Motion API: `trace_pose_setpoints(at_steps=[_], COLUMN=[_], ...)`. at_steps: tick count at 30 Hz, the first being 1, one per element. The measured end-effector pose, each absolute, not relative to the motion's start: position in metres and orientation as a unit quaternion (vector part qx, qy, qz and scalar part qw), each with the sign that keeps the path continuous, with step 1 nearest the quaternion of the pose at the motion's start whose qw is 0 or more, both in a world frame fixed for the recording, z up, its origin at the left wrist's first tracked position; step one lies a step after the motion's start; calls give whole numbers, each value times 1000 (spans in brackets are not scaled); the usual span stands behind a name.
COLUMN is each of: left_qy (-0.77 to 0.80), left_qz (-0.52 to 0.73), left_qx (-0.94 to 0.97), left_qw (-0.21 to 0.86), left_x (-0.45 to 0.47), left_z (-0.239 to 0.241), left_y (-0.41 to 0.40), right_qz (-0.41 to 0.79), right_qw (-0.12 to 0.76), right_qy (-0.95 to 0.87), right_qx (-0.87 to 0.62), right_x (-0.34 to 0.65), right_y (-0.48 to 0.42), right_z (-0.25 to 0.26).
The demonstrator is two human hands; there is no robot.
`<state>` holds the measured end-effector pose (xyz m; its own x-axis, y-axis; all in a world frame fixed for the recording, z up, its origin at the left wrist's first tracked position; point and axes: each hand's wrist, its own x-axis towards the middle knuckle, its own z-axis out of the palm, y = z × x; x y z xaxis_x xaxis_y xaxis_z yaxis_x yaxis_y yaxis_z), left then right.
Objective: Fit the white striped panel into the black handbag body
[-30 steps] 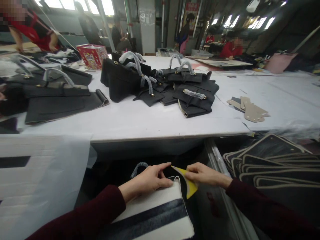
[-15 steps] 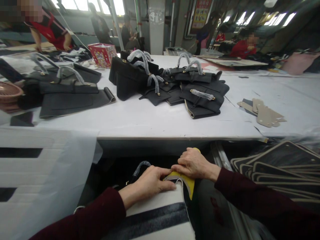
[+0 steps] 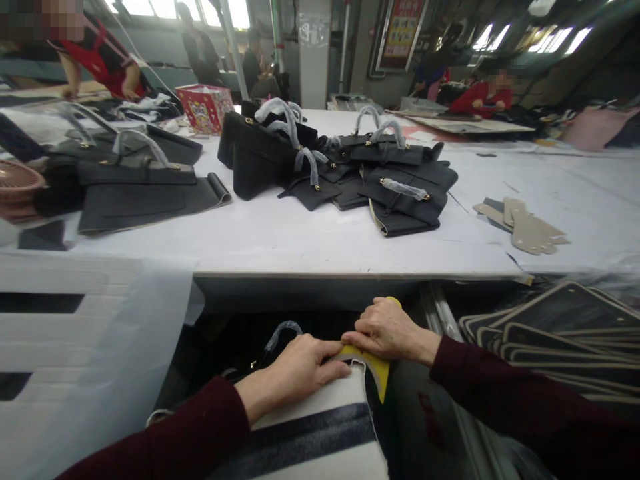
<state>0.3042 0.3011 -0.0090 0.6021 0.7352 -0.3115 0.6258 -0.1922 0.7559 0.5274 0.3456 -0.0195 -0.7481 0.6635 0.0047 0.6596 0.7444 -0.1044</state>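
My left hand (image 3: 304, 367) lies along the top edge of a pale piece with a dark stripe (image 3: 345, 395), pinching the edge between thumb and fingers. My right hand (image 3: 381, 328) is wrapped round a yellow crescent-shaped tool (image 3: 379, 371), with its round end showing above the fist. The tool's curved side rests against the upper corner of the pale piece. My left fingertips and right thumb nearly meet at the tool. Behind my left hand stands a wrapped bag handle (image 3: 283, 330) in the dark space below the table.
On the white table (image 3: 280, 243) lie black handbags (image 3: 265, 157) with wrapped handles, and beige strap pieces (image 3: 531, 227) to the right. Stacked dark panels (image 3: 560, 333) sit right of my arm. A striped white sheet (image 3: 107, 320) is at left. Other people work at the back.
My hands and the yellow tool have barely moved. In the background at right, a standing person has shifted to the right and a person in red has moved slightly.
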Motion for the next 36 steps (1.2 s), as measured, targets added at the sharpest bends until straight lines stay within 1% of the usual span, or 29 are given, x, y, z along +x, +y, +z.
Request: trace_pose_setpoints(at_steps=[6,16,28,36], left_qy=[431,404,396,388], left_qz=[52,26,-3,0], left_qx=[795,855,865,866], left_qw=[425,325,309,315], left_x=[304,306,310,312], left_z=[-5,-15,-15,-19], left_y=[300,294,294,291], right_qz=[58,61,62,66], right_qw=[-9,-7,-25,-35], right_qy=[-930,-921,-904,-867], right_qx=[-364,-384,-421,-492], right_x=[526,526,524,518], right_y=[342,332,322,296], right_z=[-21,-22,-25,-25])
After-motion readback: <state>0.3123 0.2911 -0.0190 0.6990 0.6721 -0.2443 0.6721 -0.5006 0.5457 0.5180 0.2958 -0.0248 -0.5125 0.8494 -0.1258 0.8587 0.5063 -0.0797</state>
